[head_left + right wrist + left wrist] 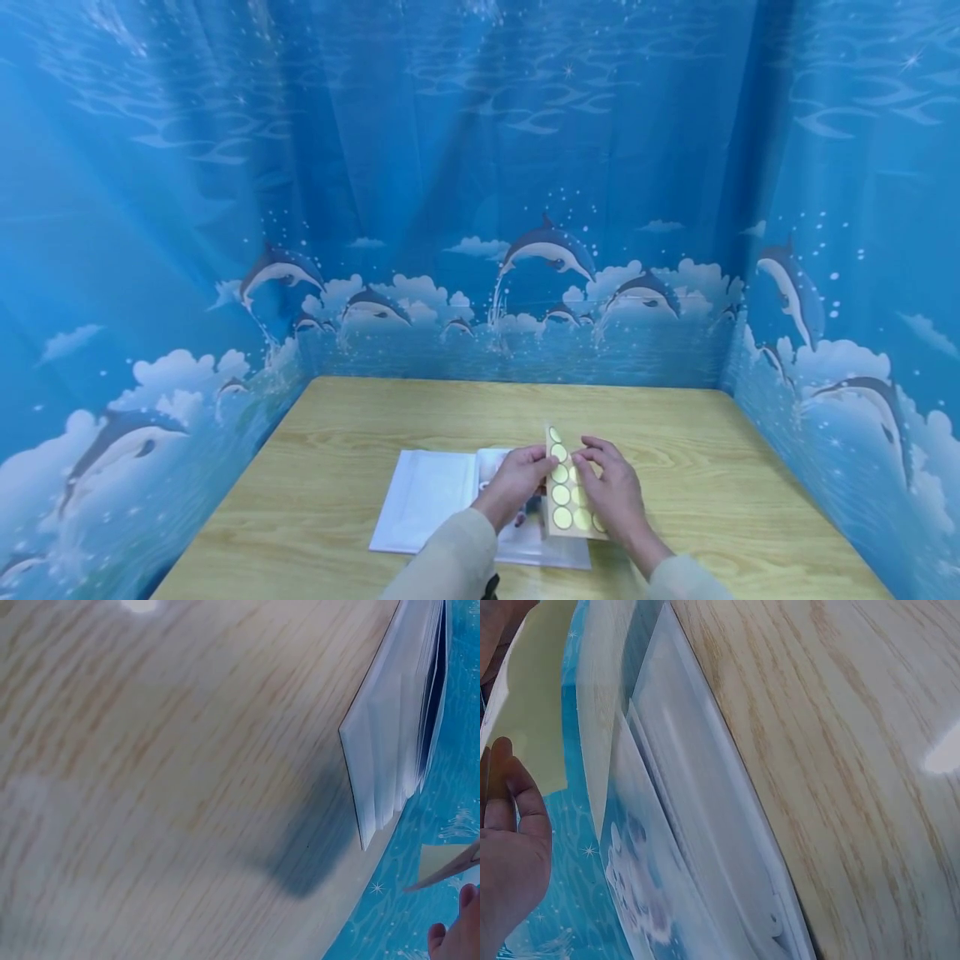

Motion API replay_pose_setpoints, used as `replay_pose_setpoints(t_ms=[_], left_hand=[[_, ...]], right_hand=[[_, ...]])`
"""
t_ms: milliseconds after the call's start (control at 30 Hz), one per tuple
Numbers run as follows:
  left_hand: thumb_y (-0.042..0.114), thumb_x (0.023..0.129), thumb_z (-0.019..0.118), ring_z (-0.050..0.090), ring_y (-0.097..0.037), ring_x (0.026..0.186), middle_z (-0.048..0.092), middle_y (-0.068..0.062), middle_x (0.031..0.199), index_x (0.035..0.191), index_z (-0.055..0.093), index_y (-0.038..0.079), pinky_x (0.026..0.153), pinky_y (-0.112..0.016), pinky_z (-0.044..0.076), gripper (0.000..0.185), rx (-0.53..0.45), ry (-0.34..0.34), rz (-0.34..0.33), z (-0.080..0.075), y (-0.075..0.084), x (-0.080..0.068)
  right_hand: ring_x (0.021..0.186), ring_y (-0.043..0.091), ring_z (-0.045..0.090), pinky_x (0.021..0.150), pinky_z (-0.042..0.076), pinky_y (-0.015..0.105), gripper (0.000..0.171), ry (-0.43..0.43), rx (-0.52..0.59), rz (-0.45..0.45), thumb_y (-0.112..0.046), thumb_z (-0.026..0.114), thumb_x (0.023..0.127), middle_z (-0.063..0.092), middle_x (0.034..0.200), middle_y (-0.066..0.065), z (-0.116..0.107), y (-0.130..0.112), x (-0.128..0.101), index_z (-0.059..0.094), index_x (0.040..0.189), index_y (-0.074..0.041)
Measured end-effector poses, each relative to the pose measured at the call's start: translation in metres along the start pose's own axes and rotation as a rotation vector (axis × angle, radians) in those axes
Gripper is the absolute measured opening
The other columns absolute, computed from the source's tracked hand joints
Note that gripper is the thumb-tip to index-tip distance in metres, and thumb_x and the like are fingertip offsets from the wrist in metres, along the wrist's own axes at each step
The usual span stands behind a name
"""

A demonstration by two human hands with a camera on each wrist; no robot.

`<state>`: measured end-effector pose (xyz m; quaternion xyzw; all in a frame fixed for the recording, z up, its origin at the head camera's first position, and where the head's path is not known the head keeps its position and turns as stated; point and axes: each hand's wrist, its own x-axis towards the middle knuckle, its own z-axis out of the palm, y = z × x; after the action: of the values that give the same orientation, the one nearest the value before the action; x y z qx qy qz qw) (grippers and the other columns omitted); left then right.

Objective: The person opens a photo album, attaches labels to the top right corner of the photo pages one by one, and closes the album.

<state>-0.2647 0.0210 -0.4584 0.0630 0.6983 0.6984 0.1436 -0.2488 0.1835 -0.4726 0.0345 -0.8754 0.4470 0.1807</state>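
Note:
My left hand (516,483) grips the upper left edge of a sheet of round yellow stickers (562,495), thumb on its face. The sheet stands tilted above the table, stickers toward me in the head view. My right hand (617,493) is at the sheet's right part, thumb and forefinger close together at a sticker, covering some of the circles. Under the hands lies an open white book (435,496), its right page printed with a picture partly hidden by the left hand and the sheet. In the left wrist view the sheet's plain yellowish back (536,705) shows.
The book rests on a wood-grain table (360,417). Blue curtains (420,167) with printed dolphins and clouds enclose the table at the back and both sides. In the right wrist view the book's stacked pages (386,750) stand slightly fanned.

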Motion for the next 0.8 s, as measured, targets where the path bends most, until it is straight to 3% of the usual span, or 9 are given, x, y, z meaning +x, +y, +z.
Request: replay_pose_setpoints(t_ms=[300,567,800], left_hand=[[0.017,0.099,0.057,0.068,-0.017,0.082,0.073,-0.003,0.093,0.117,0.069,0.005,0.079,-0.034,0.057,0.025,-0.012,0.02,0.0,-0.0008,-0.0045,0.0009],[0.029,0.095,0.064,0.065,-0.02,0.079,0.071,0.001,0.088,0.102,0.071,0.015,0.079,-0.048,0.047,0.017,0.063,0.116,-0.087,0.0006,-0.0043,-0.0021],[0.025,0.095,0.064,0.066,-0.018,0.076,0.072,0.0,0.087,0.102,0.071,0.013,0.077,-0.041,0.051,0.016,0.041,0.133,-0.063,0.0007,-0.0049,-0.0014]], right_hand=[[0.128,0.038,0.051,0.11,0.035,0.057,0.017,0.038,-0.017,-0.034,-0.02,0.069,0.094,0.06,0.134,0.012,-0.0014,0.0017,0.0,0.072,0.102,-0.006],[0.126,0.038,0.053,0.108,0.037,0.058,0.018,0.059,-0.046,-0.065,-0.02,0.068,0.095,0.06,0.133,0.014,-0.0038,0.0047,0.0013,0.073,0.101,-0.004],[0.125,0.038,0.054,0.105,0.04,0.058,0.023,0.045,-0.083,-0.074,-0.026,0.068,0.095,0.061,0.132,0.012,-0.0035,0.0066,0.0011,0.074,0.103,-0.005]])
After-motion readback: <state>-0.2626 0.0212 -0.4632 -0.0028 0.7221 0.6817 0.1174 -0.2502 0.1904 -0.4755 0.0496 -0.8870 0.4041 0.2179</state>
